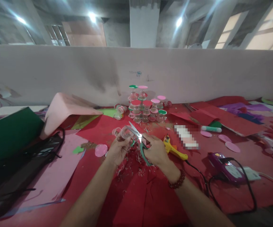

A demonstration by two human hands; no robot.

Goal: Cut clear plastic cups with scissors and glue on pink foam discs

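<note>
Forearms [92, 192] spanned red table [231, 198]; left hand [118, 149] pinched clear plastic cup [125, 132] above scraps [140, 171], seemingly steadying it for spread-bladed scissors [140, 137] gripped in right hand [156, 152]; glue gun [174, 151] lay beside, likely kept handy.

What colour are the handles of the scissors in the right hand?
Green; the head view shows the scissors in the right hand.

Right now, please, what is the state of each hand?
Left hand: closed, holding a clear plastic piece.
Right hand: closed, holding green-handled scissors, blades apart.
</note>
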